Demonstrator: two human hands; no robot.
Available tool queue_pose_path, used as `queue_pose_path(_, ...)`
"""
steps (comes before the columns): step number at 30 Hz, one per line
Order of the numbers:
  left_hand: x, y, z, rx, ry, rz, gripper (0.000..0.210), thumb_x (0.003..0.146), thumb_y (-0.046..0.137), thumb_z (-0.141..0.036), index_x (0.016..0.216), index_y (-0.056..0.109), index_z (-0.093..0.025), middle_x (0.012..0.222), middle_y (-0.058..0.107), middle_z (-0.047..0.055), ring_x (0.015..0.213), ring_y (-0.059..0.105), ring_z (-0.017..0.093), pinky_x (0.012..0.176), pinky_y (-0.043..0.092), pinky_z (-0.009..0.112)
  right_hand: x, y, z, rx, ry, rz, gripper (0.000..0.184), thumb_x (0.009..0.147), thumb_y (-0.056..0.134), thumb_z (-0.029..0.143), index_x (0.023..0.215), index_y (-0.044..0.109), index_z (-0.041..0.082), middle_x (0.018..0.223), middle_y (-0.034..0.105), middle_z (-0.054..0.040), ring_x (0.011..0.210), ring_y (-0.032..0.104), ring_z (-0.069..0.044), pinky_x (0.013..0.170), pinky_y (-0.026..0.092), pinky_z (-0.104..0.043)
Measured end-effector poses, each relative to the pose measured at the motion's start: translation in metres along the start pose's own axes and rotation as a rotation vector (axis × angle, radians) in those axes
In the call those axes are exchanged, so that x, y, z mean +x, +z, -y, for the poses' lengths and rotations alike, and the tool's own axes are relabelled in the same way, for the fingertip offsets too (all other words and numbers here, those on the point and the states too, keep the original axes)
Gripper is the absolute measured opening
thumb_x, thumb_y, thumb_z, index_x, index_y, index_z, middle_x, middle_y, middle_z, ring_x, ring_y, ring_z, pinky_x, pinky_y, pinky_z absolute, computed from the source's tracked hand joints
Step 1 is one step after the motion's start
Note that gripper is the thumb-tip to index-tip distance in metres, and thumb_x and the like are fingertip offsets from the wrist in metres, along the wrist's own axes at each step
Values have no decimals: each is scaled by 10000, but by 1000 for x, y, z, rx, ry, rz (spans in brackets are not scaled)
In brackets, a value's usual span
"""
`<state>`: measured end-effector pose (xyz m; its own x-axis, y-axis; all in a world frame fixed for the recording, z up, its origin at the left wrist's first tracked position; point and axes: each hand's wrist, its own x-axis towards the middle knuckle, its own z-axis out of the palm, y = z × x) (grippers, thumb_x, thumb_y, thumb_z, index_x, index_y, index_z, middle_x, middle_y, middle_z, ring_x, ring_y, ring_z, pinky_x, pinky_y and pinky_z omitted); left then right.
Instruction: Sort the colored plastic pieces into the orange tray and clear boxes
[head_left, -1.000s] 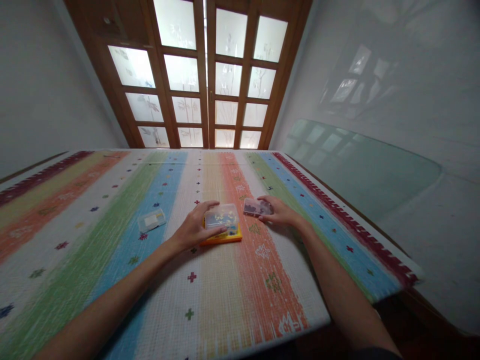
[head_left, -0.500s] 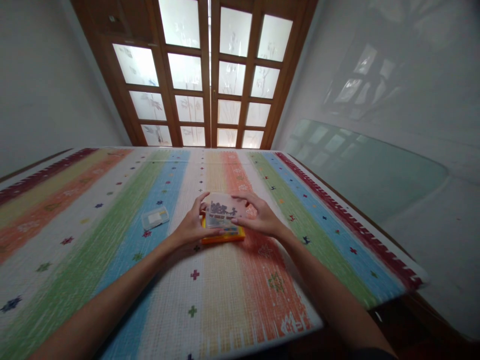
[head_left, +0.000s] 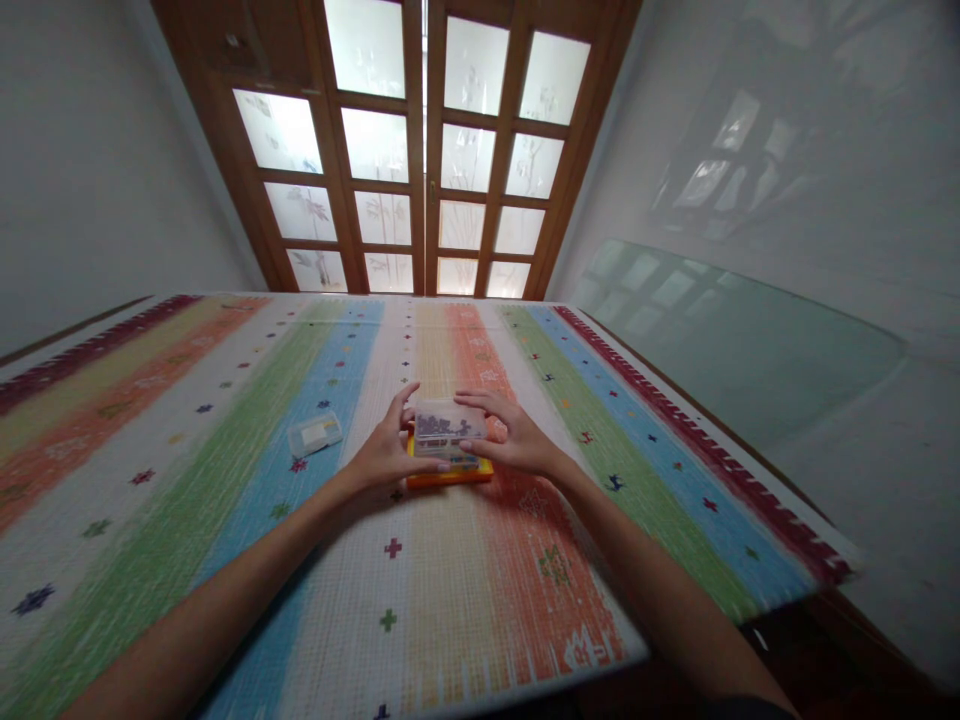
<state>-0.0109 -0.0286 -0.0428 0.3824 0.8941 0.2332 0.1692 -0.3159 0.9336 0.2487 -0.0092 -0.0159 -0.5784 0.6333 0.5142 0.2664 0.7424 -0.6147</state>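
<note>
A clear plastic box [head_left: 439, 424] with small dark pieces inside is between my two hands, in the middle of the head view. Beneath it lies a yellow-orange tray or case [head_left: 450, 478], mostly covered by the box and my fingers. My left hand [head_left: 384, 448] is curved around the box's left side, its thumb across the front. On the right, my right hand [head_left: 516, 432] grips the box with fingers over the far corner and thumb at the near edge. Whether the clear box rests fully on the yellow-orange one, I cannot tell.
A small clear case [head_left: 315, 434] with a white label lies left of my left hand on the striped tablecloth [head_left: 442, 580]. Wooden doors with glass panes [head_left: 427, 200] stand beyond the table. A white wall [head_left: 787, 150] rises to the right.
The clear box, tilted up toward me before, now lies flatter and lower over the yellow-orange one. Both hands keep their hold, and my right fingers have shifted slightly left.
</note>
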Motion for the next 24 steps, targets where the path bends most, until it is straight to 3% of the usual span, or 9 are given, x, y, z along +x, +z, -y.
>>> queue_pose_path(3, -1, -17, -8, 176, 62, 71, 1404, 634, 949, -421, 1676, 29, -226, 1388, 623, 220, 1290, 621, 391, 1095, 483, 608, -1, 1, -1, 16, 24, 22, 649, 905, 775, 473, 1500, 568, 320, 1522, 573, -118, 1422, 525, -301, 1183, 409, -554)
queue_pose_path(6, -3, -46, -22, 365, 105, 123, 1297, 708, 875, -493, 1684, 65, -219, 1588, 466, 249, 1458, 479, 401, 1185, 392, 617, -3, 3, -2, 63, 92, 22, 943, 852, 818, 522, 1643, 348, 312, 1594, 485, -164, 1401, 535, -321, 1142, 441, -553)
queue_pose_path(9, -7, -82, -31, 622, 5, 108, 1187, 730, 806, -559, 1668, 167, -209, 1671, 370, 224, 1545, 363, 399, 1250, 294, 614, -6, 2, -6, 121, 164, 33, 1255, 748, 892, 562, 1701, 121, 293, 1629, 410, -215, 1388, 533, -336, 1135, 440, -551)
queue_pose_path(12, -12, -114, -28, 909, -175, 142, 1171, 632, 795, -552, 1614, 308, -138, 1679, 343, 257, 1547, 341, 453, 1256, 269, 619, -9, 2, -10, 183, 232, 78, 1408, 669, 938, 566, 1705, 31, 272, 1578, 451, -222, 1367, 541, -340, 1154, 424, -556)
queue_pose_path(15, -18, -136, -18, 1003, -305, 170, 1055, 536, 798, -502, 1473, 500, -122, 1568, 494, 289, 1467, 457, 486, 1194, 377, 608, -14, 5, -16, 249, 286, 116, 1449, 621, 972, 518, 1704, 36, 287, 1462, 548, -176, 1298, 590, -323, 1153, 440, -550)
queue_pose_path(18, -21, -146, -11, 947, -335, 64, 766, 487, 797, -430, 1194, 657, -172, 1306, 693, 235, 1283, 632, 461, 1048, 530, 543, -18, 11, -24, 275, 317, 101, 1406, 603, 989, 432, 1696, 109, 343, 1343, 601, -120, 1230, 632, -313, 1126, 473, -561)
queue_pose_path(21, -22, -153, -10, 887, -358, 1, 589, 459, 776, -360, 1015, 646, -215, 996, 746, 105, 959, 741, 360, 828, 606, 434, -20, 14, -28, 276, 323, 66, 1331, 626, 976, 367, 1682, 166, 390, 1310, 593, -95, 1218, 636, -307, 1118, 479, -579)
queue_pose_path(24, -21, -157, -14, 860, -377, -23, 500, 493, 767, -375, 938, 610, -212, 835, 712, 43, 740, 710, 277, 695, 585, 376, -19, 14, -28, 267, 293, 40, 1300, 628, 974, 344, 1673, 203, 397, 1307, 584, -90, 1233, 620, -303, 1145, 448, -591)
